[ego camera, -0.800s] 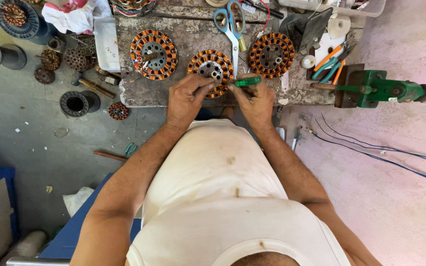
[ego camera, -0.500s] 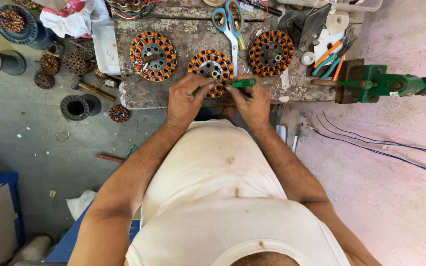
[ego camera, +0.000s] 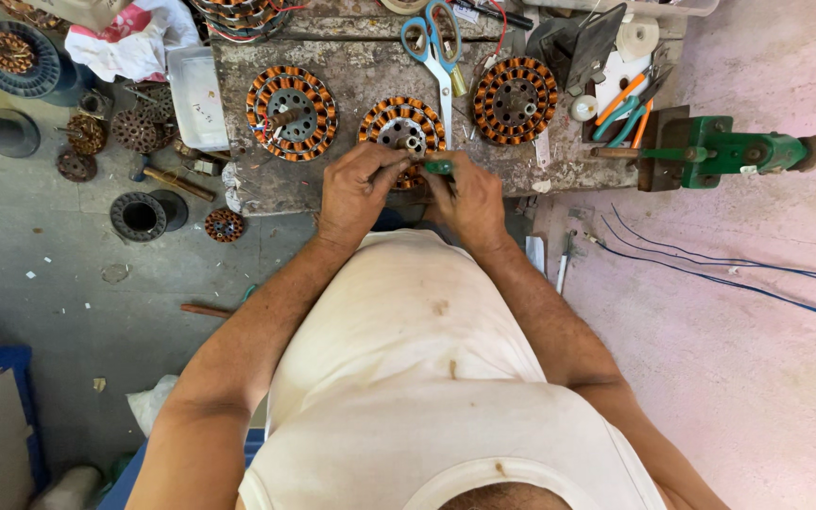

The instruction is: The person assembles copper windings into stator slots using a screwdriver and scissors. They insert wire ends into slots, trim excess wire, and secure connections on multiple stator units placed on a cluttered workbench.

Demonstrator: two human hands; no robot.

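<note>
Both hands on the middle stator

My left hand [ego camera: 356, 189] grips the copper-wound stator [ego camera: 401, 132] on the desk [ego camera: 370, 71] — right hand [ego camera: 469, 198] pinches a green-handled tool [ego camera: 439, 167].

Rough, stained grey stone-like worktop [ego camera: 361, 189] across the upper frame. On it, round stators [ego camera: 292, 112] of dull grey metal wound with glossy copper-orange wire. Scissors [ego camera: 437, 47] with smooth blue plastic handles. At upper right, a green painted metal vise [ego camera: 720, 151]. Matt concrete floor [ego camera: 68, 274] at left.
</note>
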